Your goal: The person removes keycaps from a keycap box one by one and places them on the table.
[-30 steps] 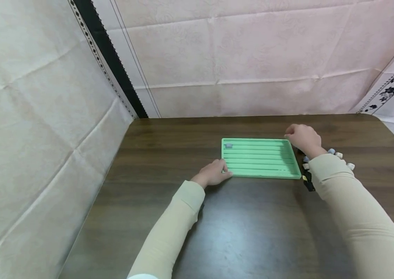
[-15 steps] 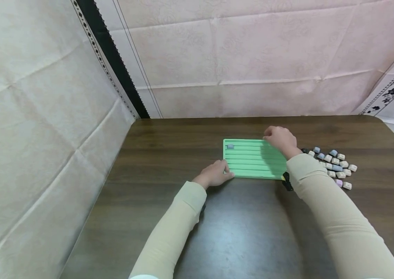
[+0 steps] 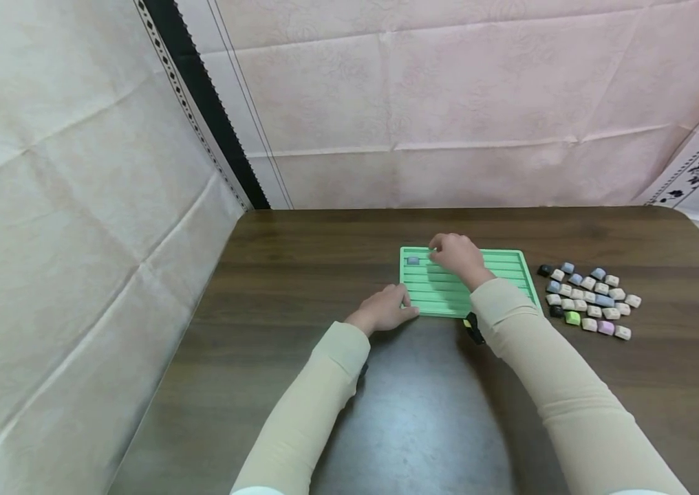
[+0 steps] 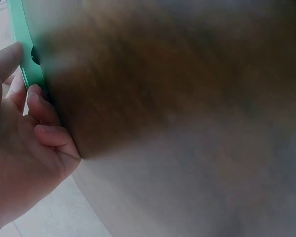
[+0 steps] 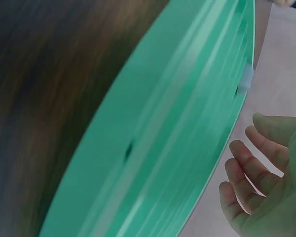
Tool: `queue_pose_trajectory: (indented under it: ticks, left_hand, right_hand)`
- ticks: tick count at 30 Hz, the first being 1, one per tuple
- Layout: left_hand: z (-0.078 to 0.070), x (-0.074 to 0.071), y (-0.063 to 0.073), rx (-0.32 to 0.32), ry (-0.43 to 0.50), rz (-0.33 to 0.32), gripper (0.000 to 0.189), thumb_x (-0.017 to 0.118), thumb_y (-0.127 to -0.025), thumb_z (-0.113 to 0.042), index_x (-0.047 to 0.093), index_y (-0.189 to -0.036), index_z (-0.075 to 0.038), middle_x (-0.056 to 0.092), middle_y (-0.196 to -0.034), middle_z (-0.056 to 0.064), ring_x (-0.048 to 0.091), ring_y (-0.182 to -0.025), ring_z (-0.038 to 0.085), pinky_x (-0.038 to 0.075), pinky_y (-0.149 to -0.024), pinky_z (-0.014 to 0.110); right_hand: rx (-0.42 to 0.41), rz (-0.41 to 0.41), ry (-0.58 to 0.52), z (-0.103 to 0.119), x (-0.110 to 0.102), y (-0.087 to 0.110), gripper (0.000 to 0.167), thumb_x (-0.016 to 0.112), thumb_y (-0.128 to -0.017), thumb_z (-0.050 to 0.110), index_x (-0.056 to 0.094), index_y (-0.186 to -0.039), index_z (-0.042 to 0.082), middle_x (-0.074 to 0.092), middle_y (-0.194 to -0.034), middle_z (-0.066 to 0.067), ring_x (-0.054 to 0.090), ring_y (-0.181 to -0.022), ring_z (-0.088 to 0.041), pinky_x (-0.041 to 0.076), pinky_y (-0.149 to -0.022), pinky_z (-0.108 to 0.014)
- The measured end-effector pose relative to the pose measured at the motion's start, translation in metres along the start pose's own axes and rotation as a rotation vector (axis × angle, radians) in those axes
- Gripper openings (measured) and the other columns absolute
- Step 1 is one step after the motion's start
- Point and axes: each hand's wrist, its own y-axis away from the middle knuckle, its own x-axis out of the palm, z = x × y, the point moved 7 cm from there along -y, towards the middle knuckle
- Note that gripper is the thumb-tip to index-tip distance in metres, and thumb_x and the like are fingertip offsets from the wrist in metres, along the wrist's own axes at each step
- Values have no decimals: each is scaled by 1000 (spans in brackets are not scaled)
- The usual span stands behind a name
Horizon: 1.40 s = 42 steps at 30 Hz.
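Observation:
A ridged green tray point(image 3: 507, 265) lies on the table, and a grey-blue keycap point(image 3: 413, 260) sits in its far left corner. My left hand point(image 3: 383, 309) holds the tray's near left corner; in the left wrist view its thumb and fingers grip the green edge point(image 4: 32, 66). Over the tray's far left part is my right hand point(image 3: 457, 258), just right of that keycap. In the right wrist view this hand point(image 5: 266, 173) has loosely bent, spread fingers, with nothing visible between them. The keycap point(image 5: 245, 78) shows beyond the fingertips there.
Right of the tray several loose keycaps point(image 3: 601, 300) lie scattered, white, blue, black, purple and one green point(image 3: 572, 317). The brown wooden table point(image 3: 411, 412) ends at the back against pale cloth point(image 3: 448, 137); more cloth hangs on the left.
My right hand has moved left from the tray's far right corner to beside the grey-blue keycap, uncovering the loose keycaps. The left hand has stayed at its corner.

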Motion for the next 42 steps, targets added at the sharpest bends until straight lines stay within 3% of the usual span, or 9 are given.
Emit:
queue_pose_trajectory:
  ticks: [9,17,21,32,42]
  left_hand:
    - [1,0,-1,23,-5,-1,28,49,-93,-43,48,-101,-17,49,-100,-1,50,-85,14,41,-72,28]
    - [-1,-1,-3,28,-11,-12,27,49,-93,-43,48,-101,-17,49,-99,-1,49,-85,15,40,-71,28]
    - [-2,-2,-1,30,-12,-12,27,49,-93,-42,48,-102,-17,49,-100,0,49,-86,15,40,-71,28]
    - [-3,0,0,29,-12,6,28,48,-93,-43,48,-103,-17,49,-101,0,50,-86,15,41,-71,28]
    - [0,-1,-1,12,3,15,28,48,-93,-43,47,-101,-17,48,-101,0,49,-86,16,40,-72,29]
  right_hand:
    - [-39,16,38,22,21,-7,36,53,-93,28,54,-124,10,57,-116,-15,55,-104,-31,48,-75,-43]
    - [-107,-86,180,34,26,-6,25,53,-92,21,60,-113,10,56,-109,-13,52,-101,-32,49,-76,-44]
    - [-100,-96,200,34,26,-6,24,54,-92,22,61,-113,11,57,-110,-12,52,-101,-31,49,-74,-44]
    - [-74,-131,151,27,20,-2,25,54,-91,19,61,-113,8,58,-109,-13,51,-104,-31,49,-76,-43]
    - [-5,-147,12,5,-1,6,27,50,-94,21,58,-116,7,54,-118,-16,45,-113,-35,44,-81,-47]
